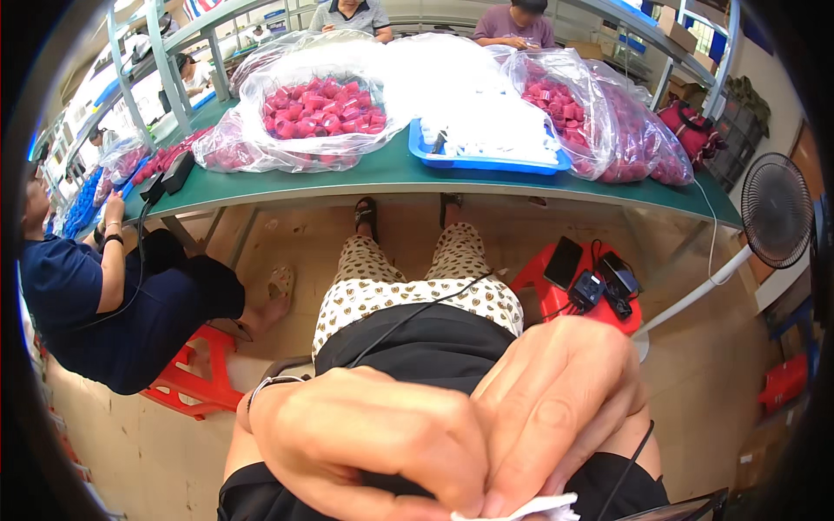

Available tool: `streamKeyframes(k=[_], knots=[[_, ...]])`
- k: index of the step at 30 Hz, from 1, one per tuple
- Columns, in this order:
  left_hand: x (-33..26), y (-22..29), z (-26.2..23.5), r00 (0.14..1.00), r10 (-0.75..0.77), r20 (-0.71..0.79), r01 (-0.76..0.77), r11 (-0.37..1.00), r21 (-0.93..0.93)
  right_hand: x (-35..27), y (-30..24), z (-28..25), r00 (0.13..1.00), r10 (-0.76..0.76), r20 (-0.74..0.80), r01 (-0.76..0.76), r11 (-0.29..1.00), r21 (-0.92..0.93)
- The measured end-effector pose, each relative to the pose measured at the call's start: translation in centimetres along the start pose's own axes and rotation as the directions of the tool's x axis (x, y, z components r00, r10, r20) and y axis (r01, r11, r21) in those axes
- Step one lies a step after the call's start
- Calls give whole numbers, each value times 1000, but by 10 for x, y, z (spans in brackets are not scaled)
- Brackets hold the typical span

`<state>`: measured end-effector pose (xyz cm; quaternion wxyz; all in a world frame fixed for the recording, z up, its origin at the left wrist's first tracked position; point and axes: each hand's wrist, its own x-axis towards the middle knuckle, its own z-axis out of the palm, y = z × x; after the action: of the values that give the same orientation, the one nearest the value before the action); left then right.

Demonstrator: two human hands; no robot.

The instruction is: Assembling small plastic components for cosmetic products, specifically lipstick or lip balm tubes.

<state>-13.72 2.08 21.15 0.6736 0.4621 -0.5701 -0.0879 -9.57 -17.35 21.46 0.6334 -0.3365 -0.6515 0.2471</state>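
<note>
My left hand (pixel 369 430) and my right hand (pixel 560 404) meet close in front of me, low in the head view, above my lap. The fingers of both are bent and pinched together. Between the fingertips, at the lower edge, a thin white piece (pixel 539 505) sticks out. It looks like folded paper or film; most of it is hidden or cut off. A dark thin cord (pixel 421 311) crosses my lap beyond the hands.
Ahead stands a green table (pixel 382 174) with a blue tray (pixel 486 164) of small white parts and clear bags of red caps (pixel 326 108). A red stool (pixel 552 300) holds a phone and adapters. A fan (pixel 776 211) stands right; a seated person (pixel 74 278) works left.
</note>
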Motion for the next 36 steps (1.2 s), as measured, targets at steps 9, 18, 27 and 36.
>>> streamKeyframes(k=[9, 18, 27, 36], knots=[[-1, -2, -14, 998, 58, 36, -52, 989, -137, -4, 13, 8, 998, -58, 18, 58, 998, 17], [4, -8, -30, 994, -4, 111, 26, 980, -199, -12, 47, 29, 959, -265, -102, 274, 958, 88], [-4, -15, -25, 1000, 24, 1, -23, 972, -234, -10, 63, 30, 914, -396, -84, 401, 915, 46], [-6, -8, -20, 999, 1, -39, -9, 976, -219, 2, 49, 21, 909, -413, 60, 416, 909, -42]])
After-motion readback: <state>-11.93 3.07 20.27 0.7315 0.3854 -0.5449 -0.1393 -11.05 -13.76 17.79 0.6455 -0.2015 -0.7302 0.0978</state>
